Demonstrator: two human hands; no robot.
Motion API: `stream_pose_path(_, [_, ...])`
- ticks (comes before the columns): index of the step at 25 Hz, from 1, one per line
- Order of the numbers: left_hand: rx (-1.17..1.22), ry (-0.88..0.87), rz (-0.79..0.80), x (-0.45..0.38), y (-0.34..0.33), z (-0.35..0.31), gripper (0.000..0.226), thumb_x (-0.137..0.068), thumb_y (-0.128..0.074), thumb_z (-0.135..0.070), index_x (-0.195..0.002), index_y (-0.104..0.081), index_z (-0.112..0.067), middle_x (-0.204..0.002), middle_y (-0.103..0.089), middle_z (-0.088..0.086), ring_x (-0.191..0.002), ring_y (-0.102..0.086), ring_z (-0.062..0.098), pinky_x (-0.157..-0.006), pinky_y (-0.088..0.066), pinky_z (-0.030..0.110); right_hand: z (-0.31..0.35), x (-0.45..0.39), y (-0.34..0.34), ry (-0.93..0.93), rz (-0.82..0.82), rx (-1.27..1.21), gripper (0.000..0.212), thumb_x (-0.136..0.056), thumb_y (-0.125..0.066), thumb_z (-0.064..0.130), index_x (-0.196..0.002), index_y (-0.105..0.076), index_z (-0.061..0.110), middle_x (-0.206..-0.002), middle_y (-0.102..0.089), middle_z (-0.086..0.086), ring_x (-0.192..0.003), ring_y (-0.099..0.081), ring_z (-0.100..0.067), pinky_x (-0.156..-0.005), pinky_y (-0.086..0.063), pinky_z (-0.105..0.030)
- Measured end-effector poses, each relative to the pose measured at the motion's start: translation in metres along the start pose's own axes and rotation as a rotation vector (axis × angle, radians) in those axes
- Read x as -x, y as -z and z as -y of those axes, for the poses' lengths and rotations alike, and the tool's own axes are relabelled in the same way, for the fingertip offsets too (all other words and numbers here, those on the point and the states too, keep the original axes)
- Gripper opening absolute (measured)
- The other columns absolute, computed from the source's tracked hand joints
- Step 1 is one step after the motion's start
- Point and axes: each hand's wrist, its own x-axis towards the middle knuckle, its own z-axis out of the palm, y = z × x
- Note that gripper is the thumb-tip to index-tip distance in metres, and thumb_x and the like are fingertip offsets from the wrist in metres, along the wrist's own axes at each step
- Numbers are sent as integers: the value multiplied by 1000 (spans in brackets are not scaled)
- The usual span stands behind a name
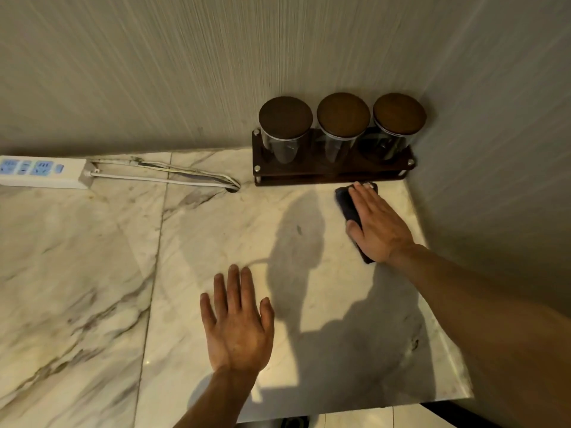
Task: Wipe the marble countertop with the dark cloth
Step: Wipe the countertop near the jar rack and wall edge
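Observation:
The marble countertop (92,257) is white with grey veins and fills the lower part of the view. A dark folded cloth (346,202) lies flat on it at the back right, just in front of the jar rack. My right hand (378,225) presses flat on top of the cloth with fingers together, covering most of it. My left hand (238,319) rests palm down on the bare marble nearer to me, fingers spread, holding nothing.
A dark wooden rack (330,173) with three lidded glass jars (343,128) stands in the back right corner. A white power strip (43,172) and its cable (191,177) lie along the back wall at left. Walls close the back and right; the counter's front edge (355,406) is near.

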Motion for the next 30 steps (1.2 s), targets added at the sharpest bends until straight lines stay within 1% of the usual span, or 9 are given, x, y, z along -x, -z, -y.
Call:
stream_pose_path(5, [15, -1, -6, -1, 2, -1, 64, -94, -27, -45, -149, -25, -13, -157, -25, 9, -145, -16, 30, -114, -14, 55, 3, -2, -4, -253, -59, -106, 67, -97, -31, 40, -152, -5, 12, -161, -3, -7, -147, -1, -21, -119, -5, -35])
stream_pose_path(7, [23, -1, -6, 0, 2, -1, 64, -94, -26, -46, -150, -23, -13, -158, -24, 9, -146, -14, 30, -114, -14, 55, 5, 0, -4, -360, -81, -157, 67, -97, -30, 39, -152, -4, 12, -161, -2, -8, -147, 0, -23, -119, -6, -37])
stream_pose_path(10, [36, -5, -6, 0, 2, 0, 65, -95, -22, -47, -150, -21, -14, -158, -22, 9, -146, -13, 30, -115, -14, 56, 8, 4, -6, -460, -130, -209, 68, -97, -31, 40, -152, -4, 9, -160, -5, -12, -146, -2, -26, -119, -6, -39])
stream_pose_path(15, [38, -20, 5, 0, 3, 0, 65, -96, -19, -48, -151, -20, -13, -159, -20, 10, -147, -10, 32, -115, -13, 57, 13, 22, -10, -545, -162, -250, 75, -96, -30, 50, -152, -4, 8, -161, -3, -12, -147, 0, -25, -118, -2, -37])
stream_pose_path(18, [45, -32, 6, 0, 4, 0, 65, -96, -19, -47, -150, -21, -12, -159, -21, 12, -146, -10, 33, -115, -12, 58, 16, 35, -13, -576, -172, -244, 76, -95, -35, 48, -152, -4, 7, -160, -4, -12, -147, 0, -25, -118, -2, -37])
stream_pose_path(21, [45, -54, 11, 1, 6, 1, 64, -96, -20, -46, -150, -21, -11, -158, -22, 13, -146, -10, 34, -115, -10, 57, 20, 52, -17, -605, -196, -252, 73, -95, -36, 43, -151, -5, 6, -160, -7, -14, -146, -2, -27, -119, -5, -39])
stream_pose_path(23, [49, -55, 15, 2, 6, 2, 66, -96, -17, -48, -151, -15, -13, -160, -16, 11, -147, -3, 32, -116, -6, 56, 24, 65, -20, -623, -207, -263, 71, -96, -35, 40, -151, -6, 6, -160, -7, -14, -146, -2, -27, -119, -5, -39])
stream_pose_path(26, [72, -46, 36, 0, 6, 3, 67, -94, -7, -51, -153, -2, -18, -162, 0, 6, -146, 14, 25, -117, 6, 51, 30, 87, -25, -656, -227, -282, 70, -96, -35, 38, -151, -6, 6, -160, -8, -14, -146, -3, -27, -119, -3, -38])
stream_pose_path(30, [109, -50, 33, 1, 9, 3, 66, -94, -5, -51, -152, 1, -19, -162, 5, 5, -146, 17, 24, -117, 11, 49, 38, 121, -33, -725, -237, -318, 69, -95, -34, 36, -152, -7, 7, -160, -7, -11, -146, -3, -24, -119, -2, -36])
